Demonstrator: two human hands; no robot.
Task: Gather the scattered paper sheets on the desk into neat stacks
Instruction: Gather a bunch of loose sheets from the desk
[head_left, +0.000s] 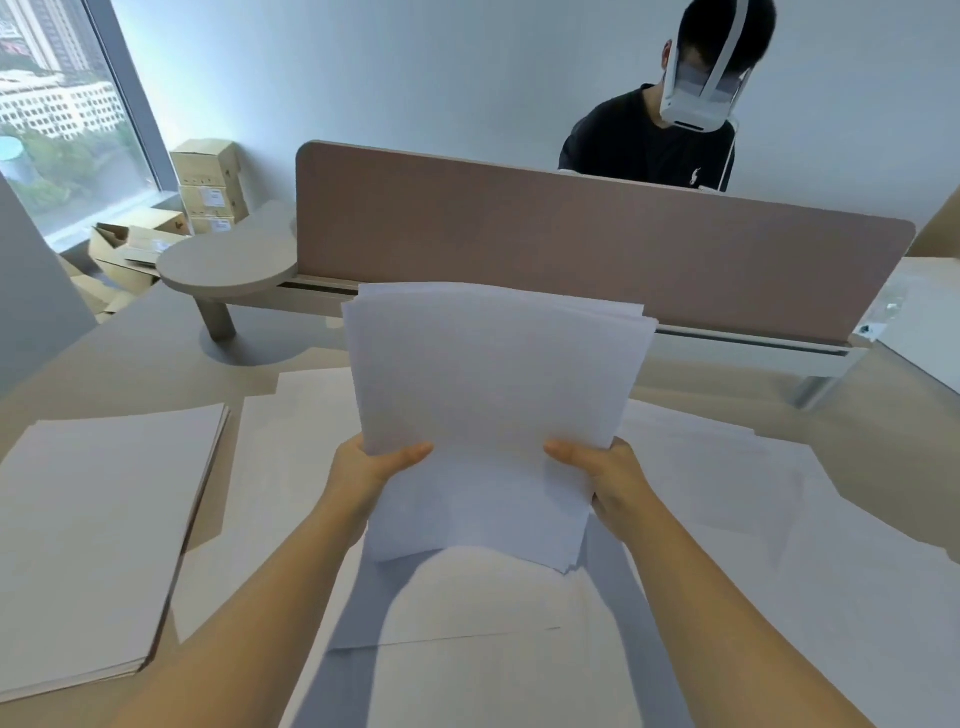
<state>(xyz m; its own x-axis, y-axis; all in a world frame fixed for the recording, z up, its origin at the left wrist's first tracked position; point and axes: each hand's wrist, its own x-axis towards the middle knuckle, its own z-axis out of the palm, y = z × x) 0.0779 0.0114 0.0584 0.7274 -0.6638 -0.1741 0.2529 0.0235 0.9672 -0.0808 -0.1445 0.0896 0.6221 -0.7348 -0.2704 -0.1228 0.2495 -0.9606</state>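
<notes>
Bundle of paper held upright above the desk, left hand and right hand gripping its lower sides, thumbs on the front. Neat stack left of the fingers; loose sheets right and below.

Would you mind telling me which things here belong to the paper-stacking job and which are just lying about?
Job: held sheaf of sheets, gripped by left hand and right hand; finished stack; loose sheets on the desk.
Lying about: cardboard boxes; divider panel; round side shelf.
</notes>
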